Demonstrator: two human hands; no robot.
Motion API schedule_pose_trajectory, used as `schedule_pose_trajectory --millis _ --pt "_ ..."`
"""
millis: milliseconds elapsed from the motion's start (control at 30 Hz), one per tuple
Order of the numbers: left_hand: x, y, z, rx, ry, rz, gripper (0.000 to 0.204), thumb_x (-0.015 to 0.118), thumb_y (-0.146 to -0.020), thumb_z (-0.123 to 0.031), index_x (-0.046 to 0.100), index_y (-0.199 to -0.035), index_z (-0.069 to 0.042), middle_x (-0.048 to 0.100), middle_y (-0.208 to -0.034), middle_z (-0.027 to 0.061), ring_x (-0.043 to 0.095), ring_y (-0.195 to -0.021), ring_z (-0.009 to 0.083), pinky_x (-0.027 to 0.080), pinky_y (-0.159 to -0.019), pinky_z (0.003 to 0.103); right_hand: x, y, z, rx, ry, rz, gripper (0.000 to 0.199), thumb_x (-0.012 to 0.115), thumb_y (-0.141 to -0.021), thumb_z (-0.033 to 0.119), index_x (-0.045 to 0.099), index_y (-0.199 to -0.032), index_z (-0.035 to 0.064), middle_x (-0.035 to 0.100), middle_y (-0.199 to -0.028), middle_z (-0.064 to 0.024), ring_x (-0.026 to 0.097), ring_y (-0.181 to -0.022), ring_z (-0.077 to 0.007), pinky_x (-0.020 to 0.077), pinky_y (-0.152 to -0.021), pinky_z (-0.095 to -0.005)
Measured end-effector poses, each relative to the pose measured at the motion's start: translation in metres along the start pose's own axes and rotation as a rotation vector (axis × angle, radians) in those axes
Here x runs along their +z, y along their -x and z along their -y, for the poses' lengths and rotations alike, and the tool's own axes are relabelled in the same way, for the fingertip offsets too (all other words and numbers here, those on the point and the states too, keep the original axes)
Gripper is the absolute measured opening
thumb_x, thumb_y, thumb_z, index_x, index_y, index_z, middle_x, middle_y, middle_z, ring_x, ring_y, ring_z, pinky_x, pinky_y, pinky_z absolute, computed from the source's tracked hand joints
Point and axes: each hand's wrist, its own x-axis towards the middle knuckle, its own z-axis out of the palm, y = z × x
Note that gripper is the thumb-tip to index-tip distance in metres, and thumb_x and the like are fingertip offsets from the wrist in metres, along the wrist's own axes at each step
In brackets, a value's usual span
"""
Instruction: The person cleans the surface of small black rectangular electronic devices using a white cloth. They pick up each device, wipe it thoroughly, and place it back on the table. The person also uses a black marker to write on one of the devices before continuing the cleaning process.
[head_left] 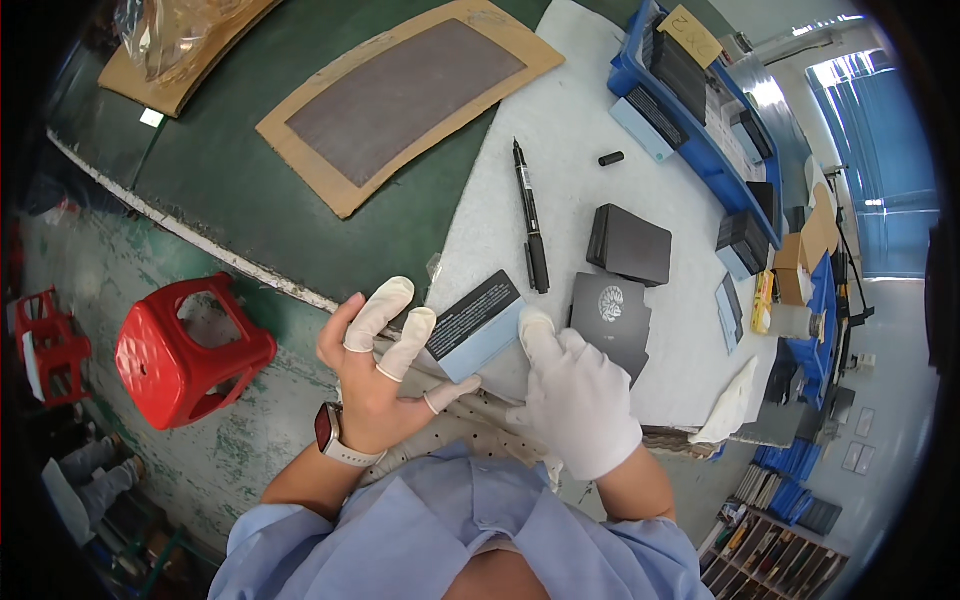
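Note:
A flat card (473, 326), black with pale print above and light blue below, lies tilted between my hands at the near table edge. My left hand (378, 385), with white finger cots on several fingers, grips it at the left edge, the thumb at its lower side. In a white glove, my right hand (580, 400) has its index fingertip at the card's right edge. Its other fingers are curled, and what they may hold is hidden. Just past that hand lies a dark grey card (612, 318) with a round pale emblem, beside a stack of black cards (630, 245).
An uncapped black pen (530, 215) and its cap (611, 158) lie on the white sheet (575, 105). A blue bin (715, 175) with dark packs stands at right. A brown-framed grey board (405, 100) rests on the green table. A red stool (190, 350) stands at left.

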Motion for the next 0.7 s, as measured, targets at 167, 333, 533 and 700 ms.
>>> schedule_pose_trajectory --millis 167,333,533,700 --pt "0.002 0.000 0.002 0.013 0.011 -0.019 0.075 0.084 -0.064 -0.048 0.059 -0.123 -0.009 0.052 -0.132 0.0166 0.040 -0.126 0.0351 0.028 -0.108 0.047 0.009 0.008 0.009 -0.077 0.111 -0.021 0.047 0.058 -0.080 0.012 0.051 -0.125 0.0073 0.059 -0.075 -0.0061 0.063 -0.062 -0.0242 0.0533 -0.051 -0.0402" --pt "-0.001 0.001 0.000 -0.010 0.015 -0.027 0.071 0.086 -0.063 -0.044 0.062 -0.121 -0.011 0.053 -0.132 0.0140 0.039 -0.124 0.0353 0.029 -0.105 0.045 -0.003 0.007 0.011 0.003 -0.180 0.166 0.044 0.060 -0.083 0.017 0.054 -0.127 0.0143 0.063 -0.086 -0.0116 0.063 -0.070 -0.0329 0.0525 -0.063 -0.0455" --pt "0.002 0.002 0.003 -0.018 0.022 -0.006 0.072 0.086 -0.060 -0.043 0.063 -0.121 -0.011 0.053 -0.133 0.0134 0.039 -0.124 0.0348 0.028 -0.103 0.047 0.000 0.008 0.019 -0.171 -0.089 0.178 0.035 0.058 -0.085 0.017 0.059 -0.120 0.0125 0.064 -0.082 -0.0115 0.062 -0.065 -0.0334 0.0497 -0.059 -0.0456" --pt "0.001 0.002 0.001 -0.051 0.056 -0.030 0.072 0.087 -0.054 -0.037 0.066 -0.119 -0.013 0.055 -0.134 0.0103 0.039 -0.123 0.0344 0.027 -0.100 0.046 0.000 0.003 0.014 -0.087 -0.177 0.086 0.034 0.059 -0.084 0.019 0.057 -0.117 0.0138 0.061 -0.075 -0.0075 0.063 -0.062 -0.0268 0.0473 -0.049 -0.0423"
